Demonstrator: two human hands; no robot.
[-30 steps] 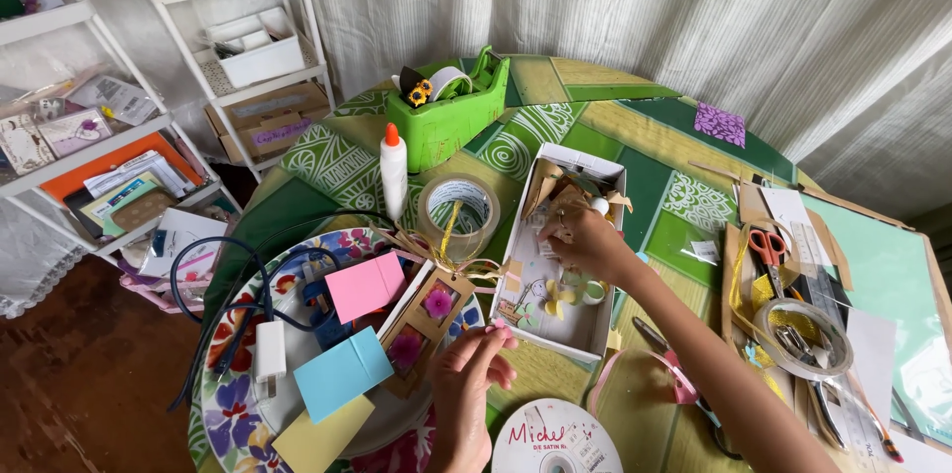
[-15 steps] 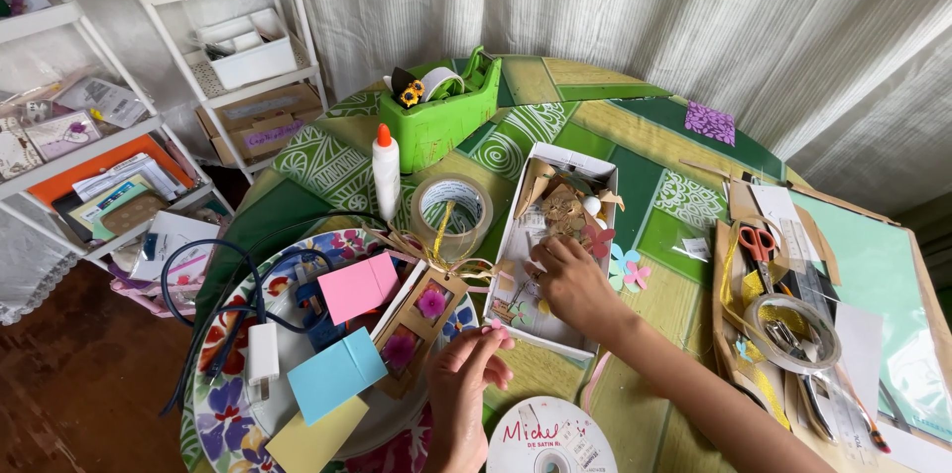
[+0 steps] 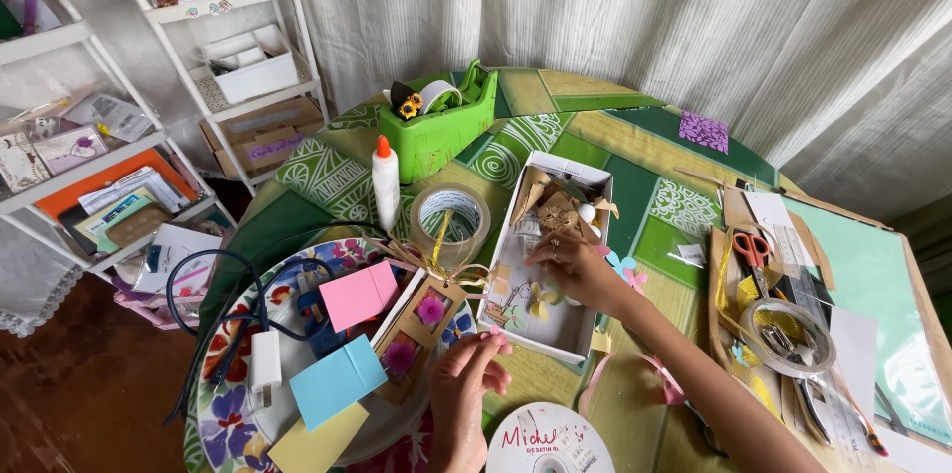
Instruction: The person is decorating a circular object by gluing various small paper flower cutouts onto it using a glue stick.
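The right hand (image 3: 575, 270) reached into the white box (image 3: 501, 265), fingers curled loosely among the paper cut-outs on its floor; whether its grip had closed on a piece could not be told, since the fingertips were hidden by the scraps. The left hand (image 3: 474, 379) hovered just below the box's near-left corner, its grip narrow, pinching a small pink bit (image 3: 494, 332) between thumb and forefinger, seemingly kept clear of the clutter while the other hand worked.

The box lay lengthwise on the desk (image 3: 635, 151), its far end crowded with folded brown card shapes (image 3: 551, 203), so the open floor nearer the person was the only easy place to reach in. Just left of it lay a brown card frame with pink flowers (image 3: 416, 329), resting on the floral plate (image 3: 223, 413) beside pink (image 3: 359, 295), blue (image 3: 337, 381) and yellow (image 3: 317, 443) paper notes. A roll of clear tape (image 3: 451, 215) and a white glue bottle with an orange tip (image 3: 385, 182) stood just beyond, upright and near to hand, with a green caddy (image 3: 441, 131) behind them.

Room to move was scant. A ribbon spool (image 3: 550, 438) sat at the near edge under the left hand, and the right forearm crossed a narrow bare strip of desk. Farther right, red scissors (image 3: 751, 247) and a second tape roll (image 3: 788, 334) lay among stacked papers reaching towards the desk's right rim.
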